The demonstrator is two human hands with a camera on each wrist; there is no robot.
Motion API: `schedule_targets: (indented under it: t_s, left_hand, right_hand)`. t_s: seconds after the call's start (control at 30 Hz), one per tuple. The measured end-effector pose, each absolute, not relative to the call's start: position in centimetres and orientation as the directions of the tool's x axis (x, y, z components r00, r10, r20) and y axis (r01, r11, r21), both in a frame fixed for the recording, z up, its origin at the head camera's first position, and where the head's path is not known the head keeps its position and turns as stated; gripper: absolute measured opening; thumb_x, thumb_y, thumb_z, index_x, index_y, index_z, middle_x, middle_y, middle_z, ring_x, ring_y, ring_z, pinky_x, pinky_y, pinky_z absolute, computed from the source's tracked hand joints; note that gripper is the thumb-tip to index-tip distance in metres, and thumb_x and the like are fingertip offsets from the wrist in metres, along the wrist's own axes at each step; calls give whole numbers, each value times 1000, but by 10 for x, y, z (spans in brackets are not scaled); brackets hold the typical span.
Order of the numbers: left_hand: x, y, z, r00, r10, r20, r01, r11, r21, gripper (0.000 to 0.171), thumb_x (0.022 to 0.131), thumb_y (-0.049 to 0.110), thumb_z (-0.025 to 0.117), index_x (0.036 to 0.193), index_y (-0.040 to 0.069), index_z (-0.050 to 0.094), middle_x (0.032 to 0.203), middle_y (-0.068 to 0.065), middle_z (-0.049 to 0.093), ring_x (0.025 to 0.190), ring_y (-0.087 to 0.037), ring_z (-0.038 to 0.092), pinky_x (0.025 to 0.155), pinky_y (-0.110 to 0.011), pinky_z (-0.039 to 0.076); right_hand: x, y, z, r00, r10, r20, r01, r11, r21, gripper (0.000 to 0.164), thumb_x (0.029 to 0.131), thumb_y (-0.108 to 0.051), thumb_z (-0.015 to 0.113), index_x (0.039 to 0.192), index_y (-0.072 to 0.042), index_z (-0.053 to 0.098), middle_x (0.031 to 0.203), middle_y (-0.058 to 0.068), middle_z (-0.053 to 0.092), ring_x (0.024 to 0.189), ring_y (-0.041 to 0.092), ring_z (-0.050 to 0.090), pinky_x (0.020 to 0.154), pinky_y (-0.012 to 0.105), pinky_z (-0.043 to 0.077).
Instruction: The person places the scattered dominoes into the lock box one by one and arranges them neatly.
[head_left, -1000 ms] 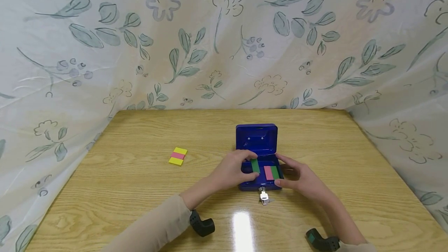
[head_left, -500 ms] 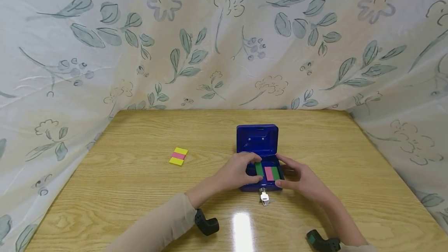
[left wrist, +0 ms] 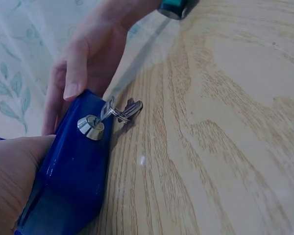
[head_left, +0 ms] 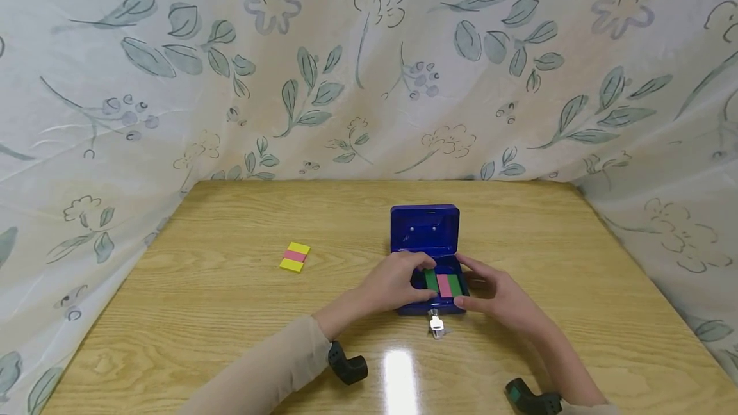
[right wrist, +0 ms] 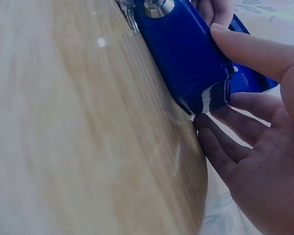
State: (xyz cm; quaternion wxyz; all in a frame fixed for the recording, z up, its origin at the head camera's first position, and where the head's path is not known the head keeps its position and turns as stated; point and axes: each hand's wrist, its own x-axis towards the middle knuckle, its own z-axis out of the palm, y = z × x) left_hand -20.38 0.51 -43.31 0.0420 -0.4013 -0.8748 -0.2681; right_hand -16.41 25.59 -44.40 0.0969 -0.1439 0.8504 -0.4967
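A blue metal cash box (head_left: 425, 229) stands with its lid raised, and keys (head_left: 436, 325) hang from its front lock. My left hand (head_left: 392, 280) reaches over the left side and pinches a narrow green strip (head_left: 431, 280) inside, thumb at its near end, fingers at its far end. Right beside it lie a pink strip (head_left: 443, 285) and another green strip (head_left: 455, 285). My right hand (head_left: 504, 300) holds the box's right side, its thumb (right wrist: 235, 39) on the front rim and its fingers (right wrist: 245, 120) against the side wall. In the left wrist view the strips are hidden.
To the left on the wooden table (head_left: 230, 325) lies a row of two yellow strips and one pink strip (head_left: 295, 257). A floral curtain (head_left: 369, 114) hangs behind and at both sides. Both wrists wear black camera mounts.
My left hand has moved a little to the right with its green strip, closing the gap to the pink strip. The right hand has stayed on the box.
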Motion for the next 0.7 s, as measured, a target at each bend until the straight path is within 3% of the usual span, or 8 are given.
schedule_targets:
  t_s: [0.7]
  left_hand:
    - [-207,15,-432,-700,681,215,696,586,415,46,81,33,83,116,9,68,108,0,71,97,-6,64,83,-17,49]
  right_hand:
    - [-163,255,-442,-942,-333,-28,-143,476,-868,81,84,-34,79,153,-20,38,146,16,45,128,40,46,103,61,35]
